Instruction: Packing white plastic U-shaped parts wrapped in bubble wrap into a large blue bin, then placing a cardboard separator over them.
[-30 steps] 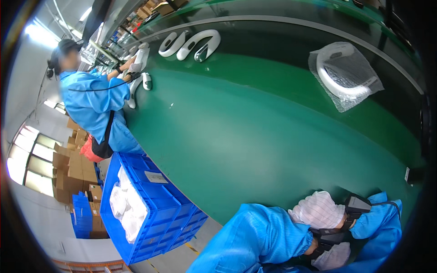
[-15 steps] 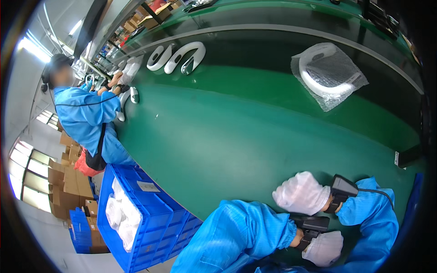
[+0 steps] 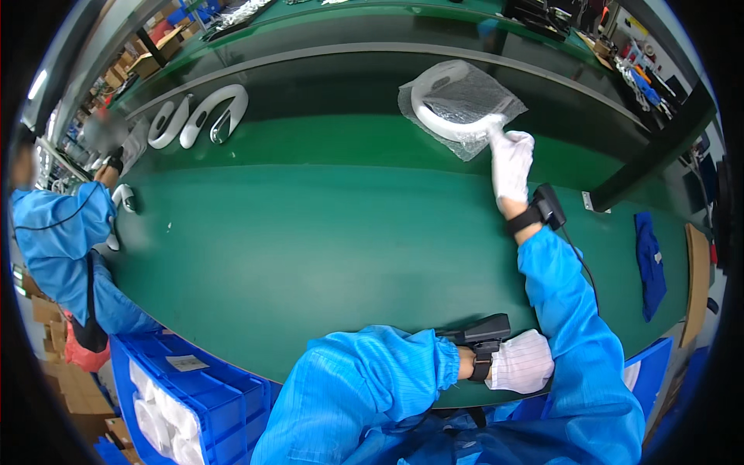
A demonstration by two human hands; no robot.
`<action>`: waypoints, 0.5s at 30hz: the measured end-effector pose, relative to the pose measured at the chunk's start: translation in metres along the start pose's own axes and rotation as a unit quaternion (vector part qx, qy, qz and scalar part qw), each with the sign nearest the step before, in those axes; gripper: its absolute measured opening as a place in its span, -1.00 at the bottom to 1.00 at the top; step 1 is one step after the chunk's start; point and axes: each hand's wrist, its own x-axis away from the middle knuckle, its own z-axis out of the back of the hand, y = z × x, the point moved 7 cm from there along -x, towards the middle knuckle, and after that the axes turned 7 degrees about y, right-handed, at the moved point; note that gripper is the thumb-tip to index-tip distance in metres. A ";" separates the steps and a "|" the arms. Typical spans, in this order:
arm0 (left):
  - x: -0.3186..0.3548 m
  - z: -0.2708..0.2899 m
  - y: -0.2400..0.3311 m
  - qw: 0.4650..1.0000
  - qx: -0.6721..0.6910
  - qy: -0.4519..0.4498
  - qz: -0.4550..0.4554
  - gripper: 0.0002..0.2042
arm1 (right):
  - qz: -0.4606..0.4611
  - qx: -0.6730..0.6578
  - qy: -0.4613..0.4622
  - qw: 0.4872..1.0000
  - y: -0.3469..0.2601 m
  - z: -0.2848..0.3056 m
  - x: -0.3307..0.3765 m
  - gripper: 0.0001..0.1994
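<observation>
The person's two hands are apart from each other, both in thin white fabric gloves over light blue sleeves. The right hand is stretched out over the green table, its fingertips at the lower right edge of a clear bubble-wrap bag. Inside that bag lies a white, glossy, horseshoe-shaped device, flat on the darker far part of the table. The fingers are bent toward the bag beside one end of the device; whether they pinch the film or only touch it, I cannot tell.

The left hand is at the near edge of the table, just beside the right sleeve, with its back toward the camera. Its fingers are hidden, so its grip cannot be made out. Each wrist carries a black strap with a black box, the right box and the left box.

Farther left on the table, two unwrapped white curved devices lie side by side. Beyond them, at the left rim, a co-worker in a blue smock leans over the table. Below stands a blue plastic crate holding white bundles. On the right, a dark post rises from the table, near a dark blue cloth.
</observation>
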 end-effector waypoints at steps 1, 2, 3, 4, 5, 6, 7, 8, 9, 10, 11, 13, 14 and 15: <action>0.001 -0.002 0.001 1.000 0.000 -0.025 0.006 -0.79 | -0.066 0.046 -0.142 0.987 0.057 -0.019 -0.037 -0.50; -0.001 -0.006 0.004 0.999 0.004 -0.043 0.001 -0.79 | -0.014 -0.095 -0.143 0.985 0.094 -0.016 -0.063 -0.39; 0.008 -0.003 -0.004 0.999 -0.005 -0.050 0.021 -0.79 | -0.171 -0.072 -0.165 0.969 0.081 -0.029 -0.057 -0.39; 0.015 0.000 -0.008 0.998 -0.012 -0.054 0.035 -0.79 | -0.319 -0.046 -0.180 0.929 0.055 -0.036 -0.046 -0.38; 0.017 0.001 -0.007 0.998 -0.014 -0.059 0.035 -0.79 | -0.318 -0.028 -0.222 0.922 0.048 -0.047 -0.047 -0.45; 0.020 0.006 -0.007 0.997 -0.019 -0.057 0.039 -0.79 | -0.314 -0.013 -0.268 0.911 0.044 -0.065 -0.049 -0.50; 0.013 0.003 0.000 0.998 -0.010 -0.062 0.017 -0.80 | 0.050 0.159 -0.385 0.908 0.077 -0.082 -0.085 -0.63; 0.017 0.006 -0.003 0.998 -0.016 -0.064 0.026 -0.80 | 0.211 0.330 -0.415 0.821 0.059 -0.100 -0.072 -0.69; 0.018 0.006 -0.002 0.997 -0.017 -0.065 0.027 -0.80 | 0.198 0.328 -0.425 0.820 0.065 -0.104 -0.078 -0.71; 0.020 0.006 -0.001 0.997 -0.017 -0.067 0.028 -0.80 | 0.185 0.323 -0.440 0.817 0.070 -0.106 -0.081 -0.66; 0.021 0.007 -0.001 0.997 -0.017 -0.068 0.028 -0.80 | 0.213 0.288 -0.453 0.816 0.072 -0.102 -0.082 -0.69; 0.022 0.008 0.000 0.997 -0.019 -0.068 0.029 -0.80 | 0.311 0.185 -0.414 0.835 0.041 -0.071 -0.074 -0.79; 0.020 0.007 0.003 0.997 -0.020 -0.067 0.023 -0.81 | 0.393 0.158 -0.375 0.825 0.034 -0.056 -0.075 -0.83; 0.017 0.007 0.004 0.997 -0.019 -0.068 0.017 -0.81 | 0.012 -0.017 -0.408 0.913 0.054 -0.050 -0.086 -0.85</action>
